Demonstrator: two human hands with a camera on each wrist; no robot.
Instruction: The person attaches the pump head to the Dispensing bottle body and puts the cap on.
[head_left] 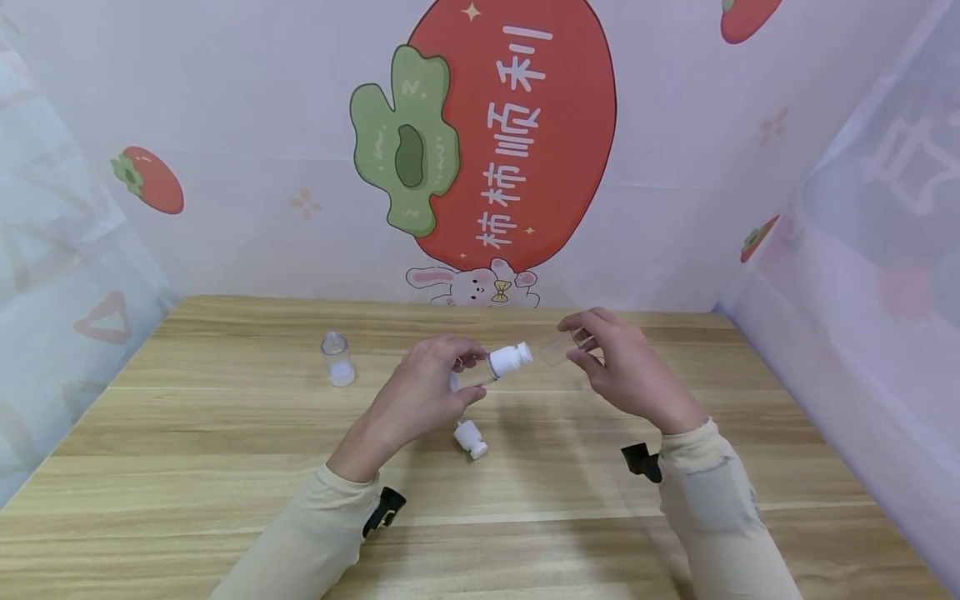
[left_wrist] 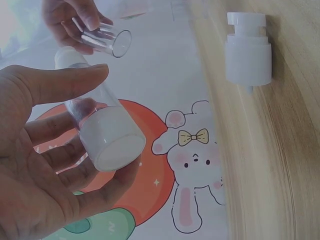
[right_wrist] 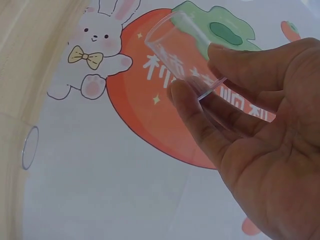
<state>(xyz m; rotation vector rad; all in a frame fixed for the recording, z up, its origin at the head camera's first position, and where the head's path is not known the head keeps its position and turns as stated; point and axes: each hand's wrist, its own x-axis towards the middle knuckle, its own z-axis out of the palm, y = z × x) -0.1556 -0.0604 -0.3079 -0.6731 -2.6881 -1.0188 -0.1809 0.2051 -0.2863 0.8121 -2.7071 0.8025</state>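
Observation:
My left hand grips a small clear pump bottle with a white base, tilted so its white pump top points right. Thumb and fingers wrap the bottle's sides. A short way off, my right hand pinches a clear cap between thumb and fingertips. The cap's open end faces the pump top, with a gap between them. Below the left hand, a loose white pump head lies on its side on the table.
Another clear bottle with a white bottom stands on the wooden table to the left. A clear cylinder shows at the left edge of the right wrist view. Printed cloth hangs behind the table and at both sides.

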